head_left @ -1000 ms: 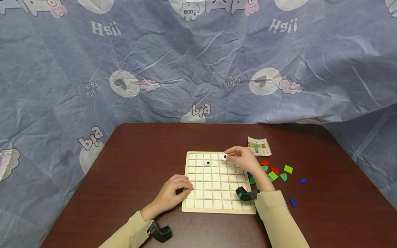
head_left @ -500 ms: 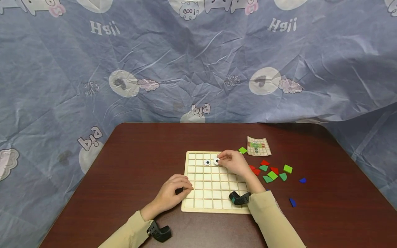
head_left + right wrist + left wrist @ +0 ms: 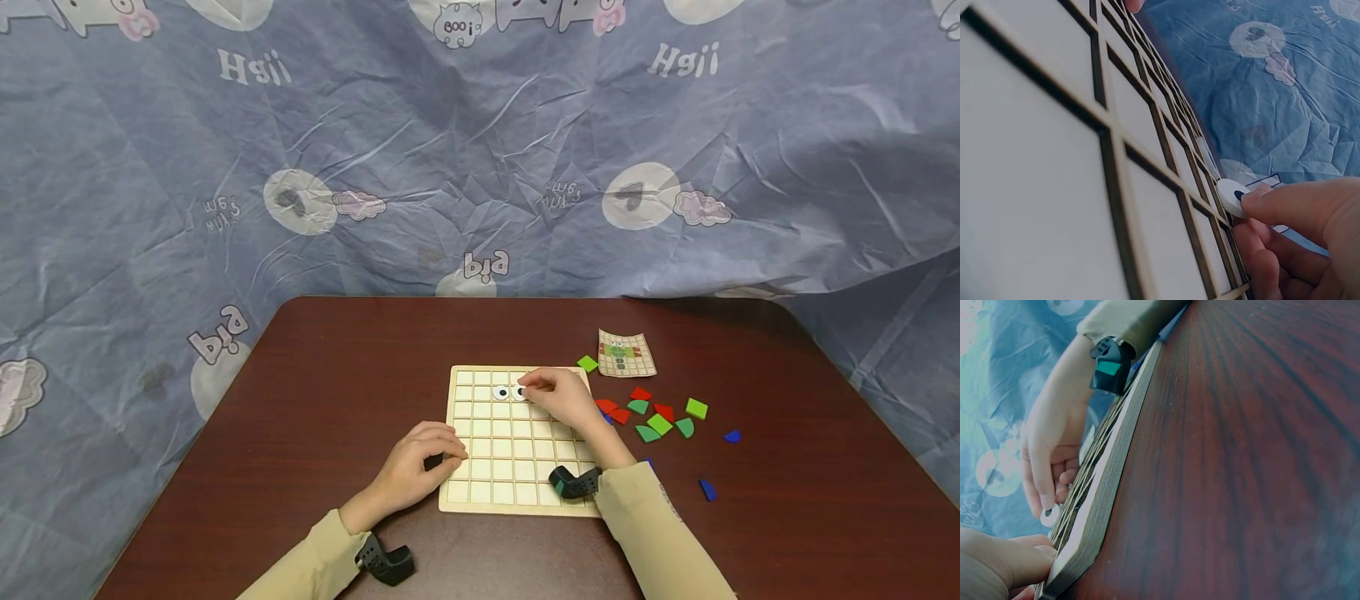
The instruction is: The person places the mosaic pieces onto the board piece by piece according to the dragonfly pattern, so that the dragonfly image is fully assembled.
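A pale wooden grid board (image 3: 491, 473) lies on the table. My right hand (image 3: 561, 398) is over its upper part and pinches a round white eye piece (image 3: 1230, 195) with a black pupil between thumb and fingers. In the right wrist view, this piece is at the board's cells; whether it sits fully in a cell I cannot tell. A matching eye piece (image 3: 500, 392) lies in the cell just to its left. My left hand (image 3: 420, 462) holds the board's left edge, with thumb and fingertips against it in the left wrist view.
A small pattern card (image 3: 627, 356) lies beyond the board's right corner, with a light green square (image 3: 587, 363) beside it. Several red, green and blue pieces are scattered right of the board, including a blue piece (image 3: 708, 490). A printed cloth (image 3: 420, 150) hangs behind the table.
My right hand has moved left across the board with the eye piece, bringing it beside the other eye piece. More of the loose pieces show at the right. My left hand has stayed put.
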Motion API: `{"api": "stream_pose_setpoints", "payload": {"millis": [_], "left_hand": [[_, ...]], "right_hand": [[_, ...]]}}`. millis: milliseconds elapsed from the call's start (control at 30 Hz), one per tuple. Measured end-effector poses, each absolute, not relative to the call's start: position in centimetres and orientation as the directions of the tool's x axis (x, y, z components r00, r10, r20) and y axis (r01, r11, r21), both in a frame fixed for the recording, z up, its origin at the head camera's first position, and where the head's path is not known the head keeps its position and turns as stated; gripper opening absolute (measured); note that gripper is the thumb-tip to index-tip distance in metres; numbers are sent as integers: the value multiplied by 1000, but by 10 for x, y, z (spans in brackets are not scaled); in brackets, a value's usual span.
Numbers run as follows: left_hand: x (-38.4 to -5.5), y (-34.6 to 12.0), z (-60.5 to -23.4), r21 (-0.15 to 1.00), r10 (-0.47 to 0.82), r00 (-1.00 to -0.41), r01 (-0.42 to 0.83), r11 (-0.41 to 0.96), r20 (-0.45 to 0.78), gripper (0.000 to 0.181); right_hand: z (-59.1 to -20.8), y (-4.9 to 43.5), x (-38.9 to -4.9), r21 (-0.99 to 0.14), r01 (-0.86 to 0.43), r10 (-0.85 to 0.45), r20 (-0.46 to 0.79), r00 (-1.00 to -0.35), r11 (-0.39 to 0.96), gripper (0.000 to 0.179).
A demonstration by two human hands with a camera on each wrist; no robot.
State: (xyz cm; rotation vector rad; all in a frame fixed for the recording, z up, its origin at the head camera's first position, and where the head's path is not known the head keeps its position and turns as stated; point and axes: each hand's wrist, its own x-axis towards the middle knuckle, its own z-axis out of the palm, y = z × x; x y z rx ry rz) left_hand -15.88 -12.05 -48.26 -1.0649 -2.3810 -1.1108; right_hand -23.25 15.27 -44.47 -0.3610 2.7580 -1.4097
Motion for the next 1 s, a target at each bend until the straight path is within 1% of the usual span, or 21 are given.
{"api": "stream_pose_setpoints", "payload": {"millis": [633, 1000], "left_hand": [[-159, -120, -482, 538, 495, -685, 728, 426, 535, 9], [-159, -121, -483, 523, 499, -667, 744, 416, 552, 9]], "right_hand": [[-448, 150, -235, -723, -187, -212, 57, -976, 665, 21], [-447, 152, -235, -734, -194, -227, 56, -972, 650, 22]]}}
